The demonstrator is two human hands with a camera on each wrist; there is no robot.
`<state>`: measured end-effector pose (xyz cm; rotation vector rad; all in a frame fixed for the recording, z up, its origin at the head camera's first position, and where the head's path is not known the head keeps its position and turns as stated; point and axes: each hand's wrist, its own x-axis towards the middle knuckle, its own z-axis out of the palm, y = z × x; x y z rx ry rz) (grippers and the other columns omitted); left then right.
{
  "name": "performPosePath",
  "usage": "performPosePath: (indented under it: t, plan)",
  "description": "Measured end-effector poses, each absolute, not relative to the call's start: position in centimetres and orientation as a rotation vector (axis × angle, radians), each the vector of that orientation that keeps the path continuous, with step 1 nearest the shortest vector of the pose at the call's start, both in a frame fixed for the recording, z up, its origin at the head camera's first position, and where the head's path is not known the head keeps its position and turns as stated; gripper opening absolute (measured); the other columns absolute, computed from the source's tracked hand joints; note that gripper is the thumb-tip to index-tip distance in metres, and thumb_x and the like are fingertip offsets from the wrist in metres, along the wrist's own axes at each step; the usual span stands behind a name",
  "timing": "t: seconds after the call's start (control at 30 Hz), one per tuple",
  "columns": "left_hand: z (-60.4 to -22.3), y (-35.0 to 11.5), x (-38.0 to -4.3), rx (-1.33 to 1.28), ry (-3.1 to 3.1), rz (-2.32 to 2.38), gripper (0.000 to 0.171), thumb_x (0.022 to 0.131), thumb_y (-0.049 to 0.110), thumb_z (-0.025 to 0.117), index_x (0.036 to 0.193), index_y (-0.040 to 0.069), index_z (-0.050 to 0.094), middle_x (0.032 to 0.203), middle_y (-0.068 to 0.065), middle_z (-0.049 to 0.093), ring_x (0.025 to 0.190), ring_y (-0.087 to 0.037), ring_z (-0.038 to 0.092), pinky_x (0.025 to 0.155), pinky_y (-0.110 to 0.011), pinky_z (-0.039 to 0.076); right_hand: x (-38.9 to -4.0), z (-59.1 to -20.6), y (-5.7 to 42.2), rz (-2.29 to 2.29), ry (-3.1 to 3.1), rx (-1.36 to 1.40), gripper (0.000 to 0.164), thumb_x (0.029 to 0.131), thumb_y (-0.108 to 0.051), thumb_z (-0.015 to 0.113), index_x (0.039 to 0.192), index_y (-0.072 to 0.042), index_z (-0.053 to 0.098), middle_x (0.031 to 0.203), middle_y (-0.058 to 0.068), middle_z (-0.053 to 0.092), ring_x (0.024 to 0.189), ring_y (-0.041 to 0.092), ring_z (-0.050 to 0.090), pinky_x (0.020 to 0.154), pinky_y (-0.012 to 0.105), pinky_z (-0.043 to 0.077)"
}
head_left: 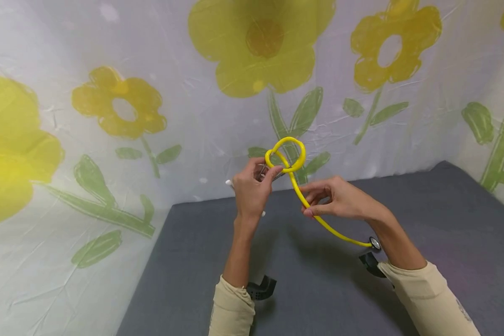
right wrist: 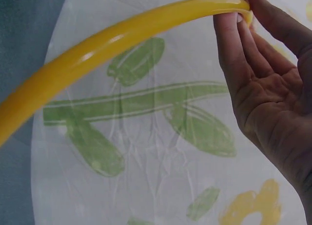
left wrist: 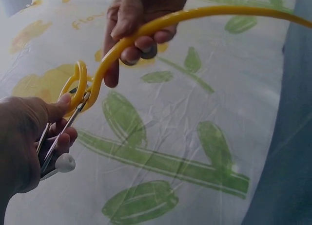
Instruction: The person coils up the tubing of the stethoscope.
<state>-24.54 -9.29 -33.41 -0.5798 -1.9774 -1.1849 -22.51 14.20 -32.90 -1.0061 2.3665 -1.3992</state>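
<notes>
The left hand [head_left: 249, 189] is clenched round the metal earpiece tubes [left wrist: 61, 137] of a yellow stethoscope [head_left: 291, 179], held in the air above the grey tabletop [head_left: 311, 284], its tubing knotted into a loop [head_left: 285, 154] just above that grip. The right hand [head_left: 340, 198] pinches the tubing below the loop; the chestpiece [head_left: 374, 243] hangs by the wrist. The tubing looks soft, light and springy, best held near the knot. There is open room on both sides; the flowered sheet [head_left: 109, 140] hangs close behind.

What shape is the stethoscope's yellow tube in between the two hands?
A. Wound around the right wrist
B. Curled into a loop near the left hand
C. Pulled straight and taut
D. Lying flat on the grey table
B: the yellow tube crosses itself in a loop just above the left hand, while the right hand pinches the length below it.
</notes>
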Motion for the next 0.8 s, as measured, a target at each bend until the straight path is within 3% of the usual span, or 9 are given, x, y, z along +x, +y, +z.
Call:
performPosePath:
  t: [0.17,0.33,0.43,0.6,0.8]
  plan:
    - [-33.5,-9.1,-24.7,-0.514,-2.002,-1.036,0.032,0.088,0.02,0.085,0.106,-0.002,0.071,0.066,-0.012,0.071,0.048,-0.017,0.061,0.048,-0.022,0.046,-21.9,-32.3,14.2,-1.379,2.439,-0.997,0.052,0.093,-0.013,0.08,0.139,0.004,0.063,0.104,0.012,0.081,0.092,0.018,0.077,0.083,0.032,0.064]
    - [-33.6,-8.9,-24.7,-0.48,-2.072,-0.865,0.033,0.088,0.026,0.085,0.104,0.001,0.071,0.07,-0.01,0.072,0.056,-0.02,0.067,0.054,-0.031,0.055,-20.9,-31.7,14.2,-1.334,2.637,-1.054,0.034,0.095,-0.01,0.076,0.128,-0.001,0.073,0.1,0.005,0.078,0.084,0.014,0.073,0.077,0.027,0.063]
    - [-33.6,-8.8,-24.7,-0.509,-2.122,-0.777,0.032,0.089,0.028,0.084,0.104,0.003,0.071,0.07,-0.008,0.072,0.057,-0.019,0.067,0.054,-0.031,0.055,-20.4,-31.6,14.2,-1.248,2.805,-1.14,0.026,0.097,-0.005,0.073,0.122,-0.003,0.076,0.098,0.003,0.074,0.079,0.011,0.066,0.071,0.025,0.057]
    - [-33.7,-8.7,-24.4,-0.619,-2.189,-0.649,0.033,0.088,0.03,0.084,0.104,0.004,0.071,0.071,-0.007,0.071,0.057,-0.016,0.065,0.053,-0.026,0.053,-19.9,-31.6,13.8,-1.12,3.019,-1.205,0.028,0.095,0.006,0.07,0.121,-0.001,0.076,0.102,0.007,0.07,0.075,0.012,0.06,0.067,0.025,0.051]
    - [-33.8,-8.1,-24.1,-0.76,-2.244,-0.577,0.035,0.086,0.031,0.084,0.105,0.005,0.071,0.069,-0.005,0.068,0.055,-0.014,0.058,0.053,-0.022,0.047,-19.9,-32.1,13.3,-1.075,3.263,-1.248,0.032,0.088,0.02,0.069,0.111,0.001,0.078,0.098,0.01,0.061,0.089,0.024,0.064,0.074,0.038,0.058]
